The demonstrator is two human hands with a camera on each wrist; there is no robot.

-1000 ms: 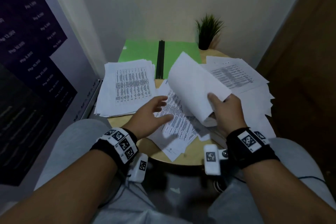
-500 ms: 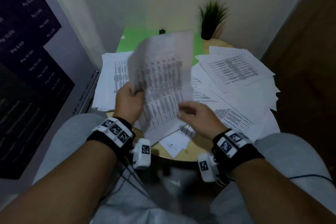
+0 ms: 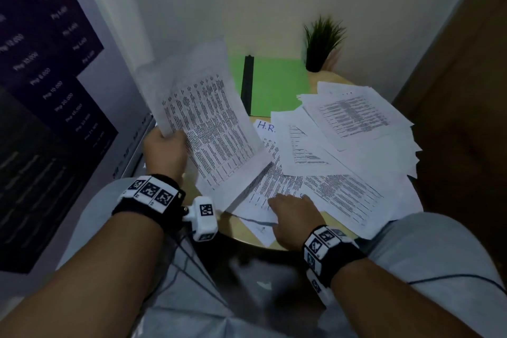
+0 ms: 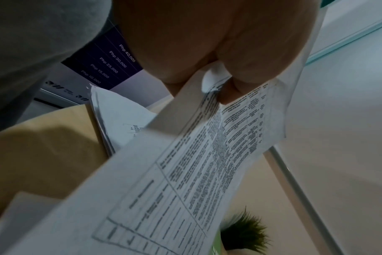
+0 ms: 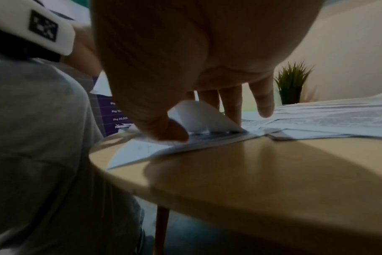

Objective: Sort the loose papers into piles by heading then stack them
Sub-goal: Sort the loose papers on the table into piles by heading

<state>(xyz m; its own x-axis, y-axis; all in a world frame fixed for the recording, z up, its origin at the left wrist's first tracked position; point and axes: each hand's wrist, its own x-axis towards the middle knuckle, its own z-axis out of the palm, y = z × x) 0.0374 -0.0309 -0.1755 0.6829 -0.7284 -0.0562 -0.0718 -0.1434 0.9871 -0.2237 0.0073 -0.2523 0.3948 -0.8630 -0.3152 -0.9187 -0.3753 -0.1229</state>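
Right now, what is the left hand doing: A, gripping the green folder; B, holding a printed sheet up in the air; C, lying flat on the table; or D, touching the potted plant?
B: the left hand grips the lower corner of a printed sheet raised above the table, while the right hand lifts a paper corner from the pile.

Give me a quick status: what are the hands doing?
Left hand holds a printed sheet raised. Right hand pinching up the next sheet's corner from the loose papers. Nothing in the way.
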